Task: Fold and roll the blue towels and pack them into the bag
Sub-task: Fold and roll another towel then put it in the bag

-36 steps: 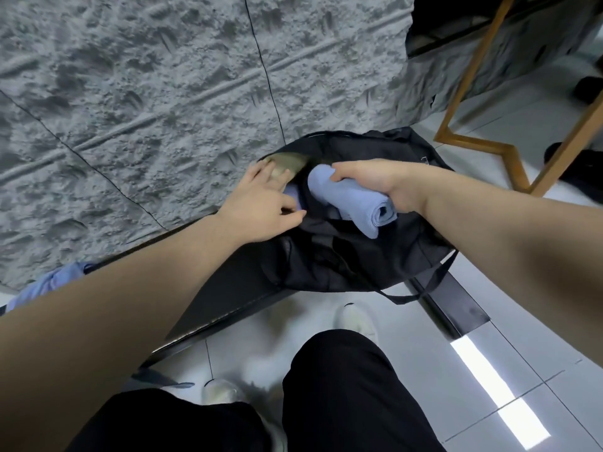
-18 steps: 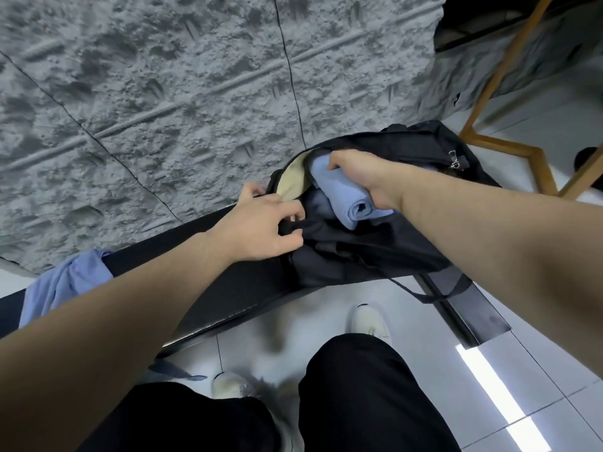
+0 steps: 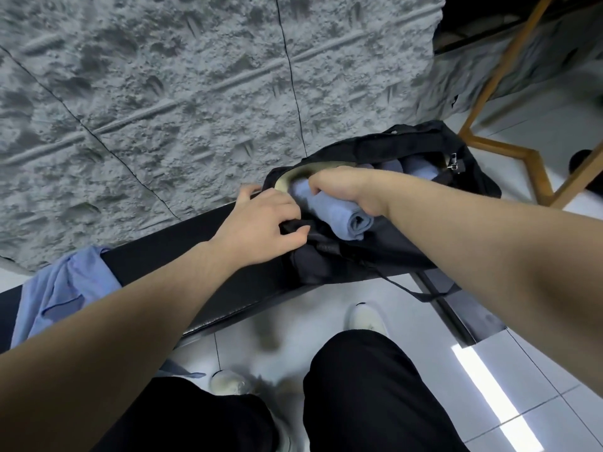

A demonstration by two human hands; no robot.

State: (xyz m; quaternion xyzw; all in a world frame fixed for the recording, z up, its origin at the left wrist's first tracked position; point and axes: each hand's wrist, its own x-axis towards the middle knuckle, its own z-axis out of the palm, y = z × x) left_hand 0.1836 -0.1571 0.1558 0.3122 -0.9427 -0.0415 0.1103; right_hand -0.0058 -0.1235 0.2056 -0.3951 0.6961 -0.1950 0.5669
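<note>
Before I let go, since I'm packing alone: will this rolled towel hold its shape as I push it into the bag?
Probably only while gripped: the towel is soft cloth, and the right hand dents it. Its free end looks apt to loosen. The bag looks floppy too, so the left hand holds its edge.

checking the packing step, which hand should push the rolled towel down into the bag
Right. The right hand already grips the rolled blue towel at the black bag opening, while the left hand holds the bag's edge open.

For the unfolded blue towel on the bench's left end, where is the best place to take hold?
Likely the upper edge of the unfolded towel, reached from above by the left hand: it lies draped and crumpled over the bench, so a top pinch should lift it free.
</note>
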